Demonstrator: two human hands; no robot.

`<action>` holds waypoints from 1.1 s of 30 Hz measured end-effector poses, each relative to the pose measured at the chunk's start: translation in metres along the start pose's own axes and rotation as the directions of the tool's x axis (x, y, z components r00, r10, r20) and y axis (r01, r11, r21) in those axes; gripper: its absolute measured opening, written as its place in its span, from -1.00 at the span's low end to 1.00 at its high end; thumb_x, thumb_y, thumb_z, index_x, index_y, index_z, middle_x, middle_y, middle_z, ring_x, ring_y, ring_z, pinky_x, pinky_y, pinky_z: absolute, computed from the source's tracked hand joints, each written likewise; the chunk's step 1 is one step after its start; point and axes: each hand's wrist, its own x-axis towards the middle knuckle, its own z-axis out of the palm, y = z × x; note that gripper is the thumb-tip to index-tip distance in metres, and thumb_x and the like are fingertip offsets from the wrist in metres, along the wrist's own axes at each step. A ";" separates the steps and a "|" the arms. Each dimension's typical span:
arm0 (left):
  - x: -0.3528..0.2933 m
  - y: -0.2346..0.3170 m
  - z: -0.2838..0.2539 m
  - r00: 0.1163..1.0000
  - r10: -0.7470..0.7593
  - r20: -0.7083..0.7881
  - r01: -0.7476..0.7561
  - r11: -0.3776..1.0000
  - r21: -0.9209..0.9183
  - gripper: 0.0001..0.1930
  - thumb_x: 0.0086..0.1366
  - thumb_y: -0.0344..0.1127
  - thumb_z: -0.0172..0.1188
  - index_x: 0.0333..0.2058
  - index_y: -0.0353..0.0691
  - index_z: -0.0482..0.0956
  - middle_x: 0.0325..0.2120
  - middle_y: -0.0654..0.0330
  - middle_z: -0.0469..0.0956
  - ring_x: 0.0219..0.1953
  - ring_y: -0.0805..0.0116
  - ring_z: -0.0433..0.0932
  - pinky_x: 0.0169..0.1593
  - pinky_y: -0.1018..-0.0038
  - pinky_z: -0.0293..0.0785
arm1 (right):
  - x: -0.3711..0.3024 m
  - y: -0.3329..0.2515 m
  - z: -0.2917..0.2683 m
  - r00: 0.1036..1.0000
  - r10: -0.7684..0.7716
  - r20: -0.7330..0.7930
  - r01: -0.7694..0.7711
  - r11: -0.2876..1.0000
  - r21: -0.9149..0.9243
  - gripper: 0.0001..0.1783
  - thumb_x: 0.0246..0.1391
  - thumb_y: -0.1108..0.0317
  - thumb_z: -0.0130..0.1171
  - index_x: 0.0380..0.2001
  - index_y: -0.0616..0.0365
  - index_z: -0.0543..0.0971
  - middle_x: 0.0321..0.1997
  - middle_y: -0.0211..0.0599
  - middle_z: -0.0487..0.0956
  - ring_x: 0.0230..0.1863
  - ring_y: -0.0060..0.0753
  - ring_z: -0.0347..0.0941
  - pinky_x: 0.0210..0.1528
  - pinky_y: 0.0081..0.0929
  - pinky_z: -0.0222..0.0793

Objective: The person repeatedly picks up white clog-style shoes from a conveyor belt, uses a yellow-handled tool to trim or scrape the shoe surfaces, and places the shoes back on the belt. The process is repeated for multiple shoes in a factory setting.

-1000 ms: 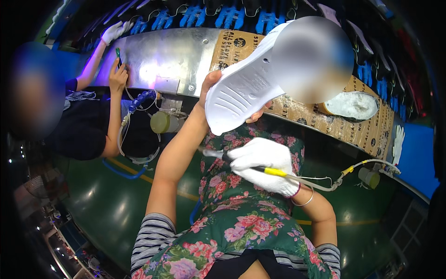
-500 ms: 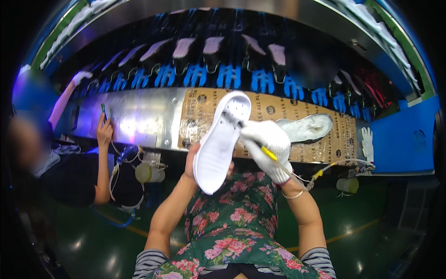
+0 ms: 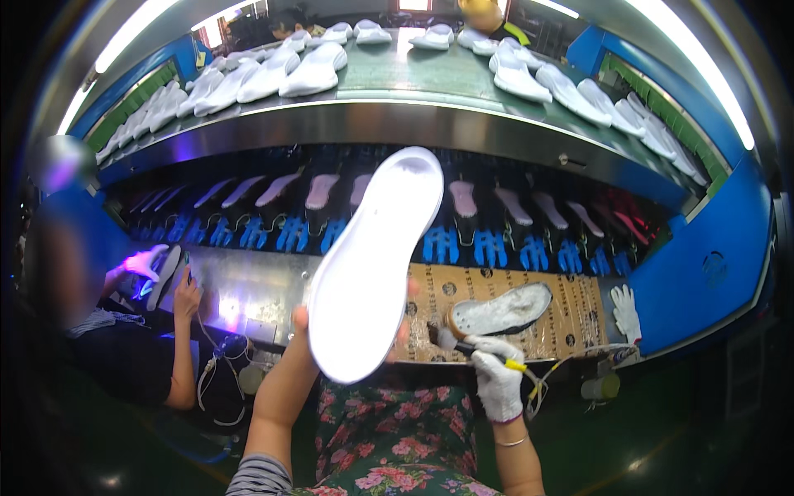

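In my bare left hand (image 3: 303, 329) I hold up a white shoe sole (image 3: 376, 264). Its top face glares so brightly that little detail shows, and it hides most of my fingers. My right hand (image 3: 499, 382), in a white knit glove, is closed on a brush (image 3: 449, 338) with a tube and a yellow connector behind it. The brush head is apart from the held sole, low over the front edge of the brown printed sheet (image 3: 579, 331). Beside it on that sheet lies another sole (image 3: 504, 311), with a whitish, worn-looking inside.
Behind the bench, blue clamps (image 3: 488, 248) hang in a row under pinkish sole shapes. Above, a green conveyor (image 3: 397, 70) carries several white soles. An empty white glove (image 3: 625, 312) lies at the right. A co-worker's hand (image 3: 187, 296) works at the left.
My left hand has raised the sole and tilted it differently. My right hand and brush have moved down, away from the sole. The view has tipped up, bringing the conveyor in.
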 end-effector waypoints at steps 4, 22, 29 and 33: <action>0.150 0.030 -0.008 0.990 0.117 0.077 -0.106 0.986 -0.128 0.15 0.27 0.49 0.15 0.49 -0.32 -0.02 0.26 -0.37 0.27 0.18 -0.36 0.47 0.16 -0.13 0.64 | -0.001 0.027 -0.006 0.998 0.069 -0.003 -0.068 0.989 -0.130 -0.81 0.06 0.61 0.37 -0.20 0.31 0.76 -0.11 -0.14 0.76 -0.06 -0.38 0.68 0.09 -0.42 0.57; 0.135 0.226 -0.048 0.706 0.646 0.291 0.523 -0.752 0.402 -0.32 0.11 -0.32 0.43 0.21 -0.46 0.48 -0.01 -0.07 0.62 -0.09 0.30 0.69 -0.07 0.35 0.60 | -0.006 0.084 -0.007 0.957 0.280 0.071 -0.268 0.953 -0.145 -0.81 0.16 0.51 0.41 -0.16 0.36 0.74 -0.21 -0.32 0.73 -0.18 -0.56 0.63 -0.06 -0.61 0.54; 0.031 0.223 -0.020 0.614 0.780 0.121 0.111 -0.237 0.965 -0.58 0.35 -0.43 0.25 0.15 -0.33 0.45 0.06 0.09 0.52 0.08 0.29 0.56 0.14 0.38 0.51 | 0.012 0.063 -0.004 0.984 0.179 0.017 -0.177 0.980 -0.094 -0.81 0.19 0.52 0.36 -0.12 0.31 0.74 -0.18 -0.39 0.72 -0.16 -0.61 0.59 -0.06 -0.62 0.50; -0.088 0.227 0.000 0.150 0.890 0.431 0.055 -0.443 0.895 -0.60 0.35 -0.48 0.10 0.16 -0.28 0.40 0.18 -0.07 0.49 0.19 0.11 0.52 0.31 0.19 0.48 | 0.022 0.038 0.026 0.989 0.136 0.057 -0.134 0.990 -0.053 -0.79 0.21 0.50 0.33 -0.10 0.31 0.74 -0.20 -0.40 0.70 -0.19 -0.62 0.56 -0.14 -0.65 0.45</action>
